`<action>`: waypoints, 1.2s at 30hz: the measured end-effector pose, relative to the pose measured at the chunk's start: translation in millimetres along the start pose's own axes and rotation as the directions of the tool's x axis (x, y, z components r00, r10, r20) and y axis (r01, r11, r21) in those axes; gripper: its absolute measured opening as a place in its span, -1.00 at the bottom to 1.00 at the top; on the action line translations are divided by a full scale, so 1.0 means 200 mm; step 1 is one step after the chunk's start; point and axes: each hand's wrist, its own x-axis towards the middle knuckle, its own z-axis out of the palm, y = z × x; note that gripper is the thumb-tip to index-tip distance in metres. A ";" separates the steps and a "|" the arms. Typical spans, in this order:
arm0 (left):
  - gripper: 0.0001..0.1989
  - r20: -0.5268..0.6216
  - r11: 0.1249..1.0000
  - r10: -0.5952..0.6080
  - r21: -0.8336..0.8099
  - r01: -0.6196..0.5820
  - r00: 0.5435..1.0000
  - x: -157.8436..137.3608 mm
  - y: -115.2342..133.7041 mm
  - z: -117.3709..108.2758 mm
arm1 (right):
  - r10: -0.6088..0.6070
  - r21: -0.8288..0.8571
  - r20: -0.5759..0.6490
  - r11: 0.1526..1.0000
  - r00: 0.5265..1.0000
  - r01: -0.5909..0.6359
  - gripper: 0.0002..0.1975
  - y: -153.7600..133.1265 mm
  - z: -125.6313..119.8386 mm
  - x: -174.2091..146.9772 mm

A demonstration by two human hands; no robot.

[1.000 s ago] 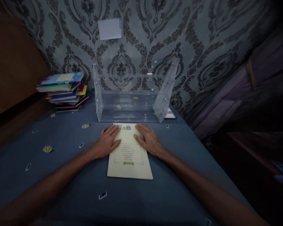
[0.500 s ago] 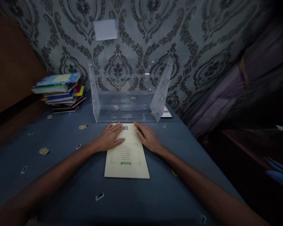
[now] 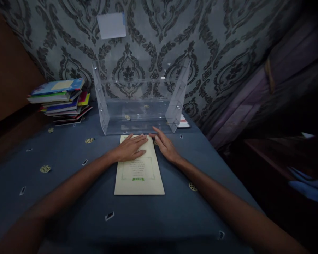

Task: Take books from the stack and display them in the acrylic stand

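Note:
A thin cream-coloured book (image 3: 137,185) lies flat on the blue tablecloth, its printed text upside down to me and a green label near its closer end. My left hand (image 3: 131,146) rests flat across the book's far part, fingers stretched out and covering some of its surface. Just off the book's far right edge is my right hand (image 3: 166,145), its fingers extended and holding nothing. Directly beyond both hands stands a clear acrylic rack (image 3: 137,127) with stepped tiers.
At the back left is a stack of books (image 3: 60,100). A small pale object (image 3: 184,121) sits by the rack's right side. White paper (image 3: 111,25) is on the patterned wall, and a tied curtain (image 3: 241,102) hangs to the right of the table (image 3: 153,218).
My right hand has come away from the book's right edge and moved slightly forward. My left hand has slid a little right over the book. The view has shifted slightly.

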 end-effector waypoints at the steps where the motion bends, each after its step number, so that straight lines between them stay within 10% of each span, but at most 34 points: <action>1: -0.37 0.008 1.000 0.006 -0.002 -0.006 1.000 0.01 0.01 0.00 | -0.004 0.005 -0.002 1.000 1.000 0.004 -0.42 0.00 0.00 0.00; 36: -0.54 0.053 0.958 0.277 -0.095 -0.271 0.959 -0.15 0.32 0.01 | -0.021 -0.101 0.017 0.995 1.000 0.023 -0.43 0.00 0.02 0.00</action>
